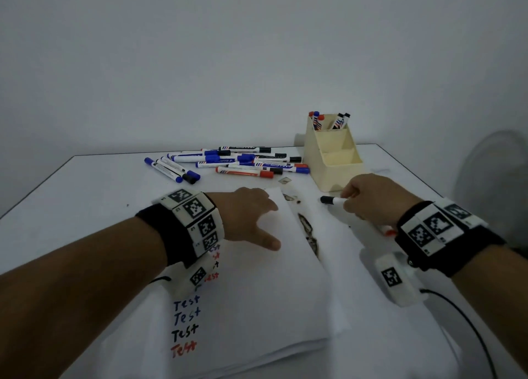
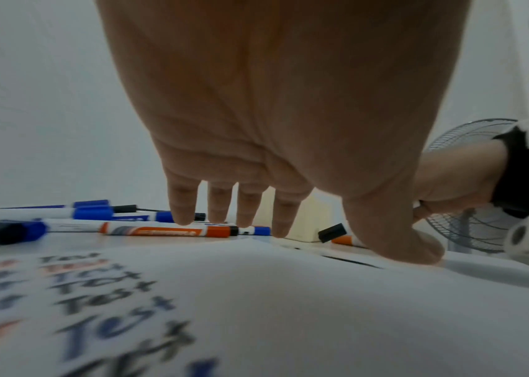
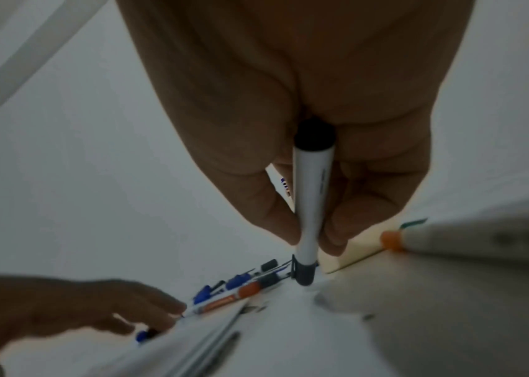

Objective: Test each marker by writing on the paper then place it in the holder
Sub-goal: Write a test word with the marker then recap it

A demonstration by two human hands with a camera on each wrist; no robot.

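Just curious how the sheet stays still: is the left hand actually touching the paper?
Touching. The left wrist view shows the left hand with its thumb tip pressed down on the paper.

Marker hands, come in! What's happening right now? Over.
Left hand flat on paper. Right hand fingers grip capped black marker. Holder just ahead, front slots free. Red marker under right wrist.

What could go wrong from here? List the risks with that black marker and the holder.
The right hand grips the black-capped white marker with its cap on; writing like this would leave no mark.

An orange-ended marker lies under the right wrist and could be knocked off.

In the cream plastic holder only the back compartment holds markers; dropping this one in carelessly might tip the leaning ones.
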